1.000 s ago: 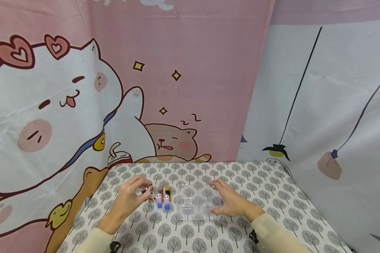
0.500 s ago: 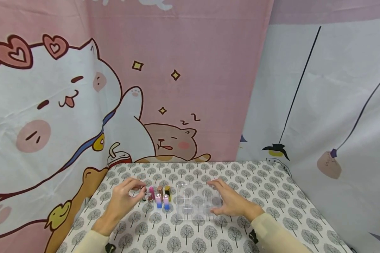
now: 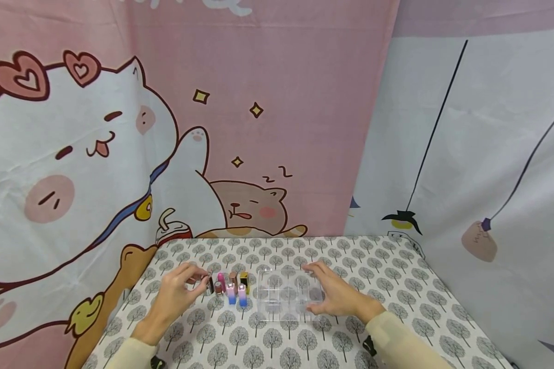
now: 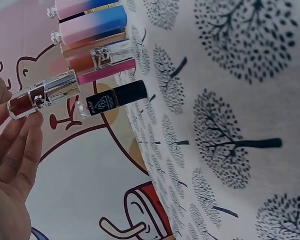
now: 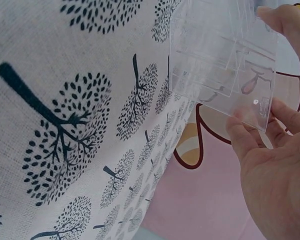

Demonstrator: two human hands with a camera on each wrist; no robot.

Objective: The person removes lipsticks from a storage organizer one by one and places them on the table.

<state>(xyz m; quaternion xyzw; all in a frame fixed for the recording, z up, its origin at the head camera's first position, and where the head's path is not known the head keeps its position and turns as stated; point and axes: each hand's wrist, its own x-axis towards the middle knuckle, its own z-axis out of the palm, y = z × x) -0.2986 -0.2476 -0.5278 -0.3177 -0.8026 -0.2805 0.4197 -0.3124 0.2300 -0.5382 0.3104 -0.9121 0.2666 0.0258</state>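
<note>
My left hand point(image 3: 180, 289) pinches a lip gloss tube point(image 4: 44, 96) between thumb and fingers. Its dark red body is at the fingertips, and its silver end points toward the tablecloth. Close beside it in the left wrist view stands a black lipstick tube point(image 4: 116, 98). Farther along come an orange-brown lip gloss point(image 4: 85, 63), a bright pink tube point(image 3: 221, 281) and two pink-to-blue lipsticks point(image 3: 231, 294). With thumb and fingers spread across its right end, my right hand point(image 3: 337, 294) grips a clear divided organizer box point(image 3: 283, 310).
Behind the two-tone lipsticks stand a rose-brown tube point(image 3: 233, 277) and a gold-topped black one point(image 3: 244, 279). A tree-print cloth point(image 3: 286, 353) covers the table. Cartoon fabric point(image 3: 304, 128) hangs behind its back edge.
My left hand has drawn left, away from the cosmetics, uncovering the pink tube, the orange-brown gloss and the black lipstick. The right hand and the box have stayed in place.
</note>
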